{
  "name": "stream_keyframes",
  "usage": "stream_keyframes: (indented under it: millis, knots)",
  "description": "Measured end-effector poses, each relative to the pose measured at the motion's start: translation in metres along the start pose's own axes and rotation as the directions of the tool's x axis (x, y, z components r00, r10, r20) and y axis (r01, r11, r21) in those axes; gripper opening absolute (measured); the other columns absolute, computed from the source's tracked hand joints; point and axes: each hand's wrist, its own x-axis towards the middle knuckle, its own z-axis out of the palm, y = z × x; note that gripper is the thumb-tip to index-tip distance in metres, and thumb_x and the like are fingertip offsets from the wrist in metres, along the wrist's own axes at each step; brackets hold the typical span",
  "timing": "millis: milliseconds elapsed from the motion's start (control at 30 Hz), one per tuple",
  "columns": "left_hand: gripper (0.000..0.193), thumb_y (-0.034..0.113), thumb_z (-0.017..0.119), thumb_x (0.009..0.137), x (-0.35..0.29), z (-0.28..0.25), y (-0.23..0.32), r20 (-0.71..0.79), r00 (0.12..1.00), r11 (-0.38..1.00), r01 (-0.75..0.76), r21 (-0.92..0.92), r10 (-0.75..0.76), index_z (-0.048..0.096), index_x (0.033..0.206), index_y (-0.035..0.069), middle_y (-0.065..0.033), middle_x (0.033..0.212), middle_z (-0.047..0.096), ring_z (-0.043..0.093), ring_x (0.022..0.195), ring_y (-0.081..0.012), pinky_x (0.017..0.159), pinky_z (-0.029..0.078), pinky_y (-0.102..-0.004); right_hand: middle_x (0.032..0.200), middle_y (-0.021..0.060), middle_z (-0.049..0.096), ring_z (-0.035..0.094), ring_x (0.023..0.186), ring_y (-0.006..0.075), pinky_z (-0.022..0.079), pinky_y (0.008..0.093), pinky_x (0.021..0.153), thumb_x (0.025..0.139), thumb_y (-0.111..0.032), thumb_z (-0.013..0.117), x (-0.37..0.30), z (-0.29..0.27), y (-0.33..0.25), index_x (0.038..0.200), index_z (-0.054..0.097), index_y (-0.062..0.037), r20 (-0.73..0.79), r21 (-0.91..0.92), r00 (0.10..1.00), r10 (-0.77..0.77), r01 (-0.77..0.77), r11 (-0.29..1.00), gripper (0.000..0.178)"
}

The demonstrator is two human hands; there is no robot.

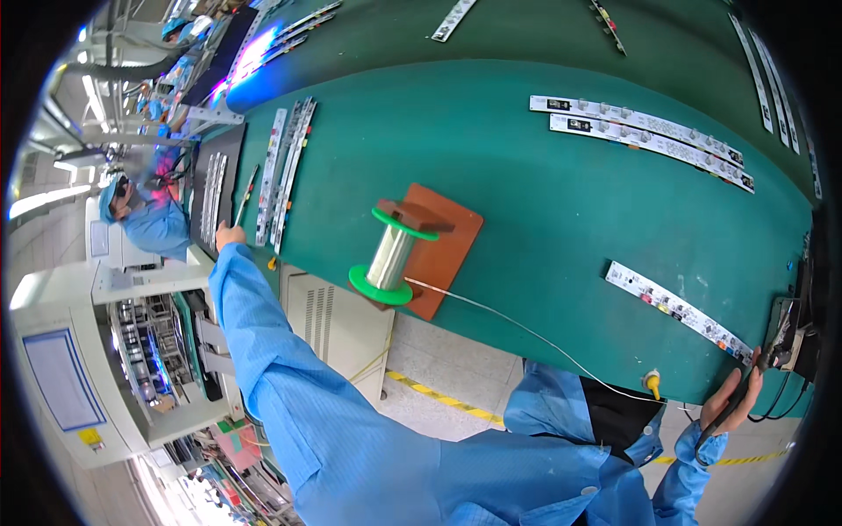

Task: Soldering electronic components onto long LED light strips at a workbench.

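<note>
My left hand (231, 236) reaches far out to the left. Its fingers are closed on the near end of a narrow circuit board strip (248, 195), seen almost edge-on. At the right, my right hand (733, 401) is wrapped round a soldering iron (756, 375) with a black handle and cord. The iron's front end is at a dark stand (783, 326), and its tip cannot be made out. Near that hand a white circuit board strip (675, 309) lies slantwise on the green mat. A spool of solder wire (388, 257) with green flanges stands mid-table, its wire trailing toward me.
The spool sits on a brown holder (449, 250). Two white board strips (649, 131) lie at the far right, and several more (282, 175) lie at the left. A yellow-tipped piece (652, 380) is at the mat's near edge. Another person (153, 223) works beyond my left arm.
</note>
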Motion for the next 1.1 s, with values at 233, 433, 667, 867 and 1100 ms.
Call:
stream_keyframes:
  millis: [233, 433, 667, 867, 1100]
  knots:
    - [0.058, 0.013, 0.054, 0.074, 0.076, 0.030, -0.059, 0.058, 0.991, 0.988, -0.114, -0.100, 0.120, 0.054, 0.131, -0.001, -0.0261, 0.113, 0.065, 0.063, 0.106, -0.0370, 0.092, 0.049, -0.0388, 0.134, 0.0308, 0.048, 0.050, 0.125, 0.0426, 0.035, 0.0513, 0.106, 0.096, 0.004, 0.046, -0.007, 0.003, 0.013, 0.137, 0.039, -0.0080, 0.041, -0.015, 0.997, 0.066, -0.065, 0.998, 0.044]
    - [0.029, 0.024, 0.068, 0.076, 0.013, 0.021, 0.002, 0.040, 0.999, 0.991, -0.033, 0.128, 0.028, 0.074, 0.102, 0.015, -0.0148, 0.098, 0.071, 0.068, 0.095, -0.0322, 0.088, 0.052, -0.0401, 0.134, 0.0310, 0.048, 0.050, 0.125, 0.0428, 0.035, 0.0511, 0.106, 0.096, 0.004, 0.046, -0.004, -0.005, 0.007, 0.137, 0.039, -0.0078, 0.049, -0.060, 0.998, 0.028, -0.025, 0.998, 0.043]
    - [0.029, 0.022, 0.048, 0.093, -0.013, -0.019, 0.010, -0.165, 0.981, 0.974, -0.069, 0.218, 0.106, 0.058, 0.117, 0.008, -0.0229, 0.103, 0.066, 0.063, 0.097, -0.0436, 0.082, 0.049, -0.0515, 0.134, 0.0311, 0.049, 0.051, 0.124, 0.0429, 0.037, 0.0503, 0.104, 0.096, 0.004, 0.047, -0.004, 0.000, 0.005, 0.136, 0.039, -0.0067, 0.052, -0.036, 0.999, 0.010, -0.008, 0.999, 0.043]
    - [0.031, 0.023, 0.045, 0.099, -0.077, -0.108, 0.118, -0.472, 0.712, 0.797, -0.603, -0.031, 0.520, 0.056, 0.118, 0.001, -0.0236, 0.091, 0.065, 0.062, 0.082, -0.0421, 0.070, 0.049, -0.0470, 0.133, 0.0270, 0.052, 0.051, 0.124, 0.0389, 0.038, 0.0462, 0.105, 0.094, 0.007, 0.048, 0.000, 0.004, 0.000, 0.134, 0.044, -0.0020, -0.003, 0.046, 1.000, -0.002, 0.003, 0.999, 0.041]
    - [0.037, 0.026, 0.042, 0.103, -0.261, -0.192, 0.245, 0.329, 0.608, 0.383, 0.044, -0.923, 0.723, 0.054, 0.127, 0.000, 0.0017, 0.068, 0.050, 0.046, 0.054, -0.0049, 0.048, 0.035, -0.0198, 0.129, 0.0286, 0.053, 0.055, 0.120, 0.0396, 0.042, 0.0446, 0.101, 0.091, 0.009, 0.051, -0.001, 0.004, 0.004, 0.130, 0.046, -0.0016, -0.019, 0.085, 0.998, -0.053, 0.054, 0.995, 0.041]
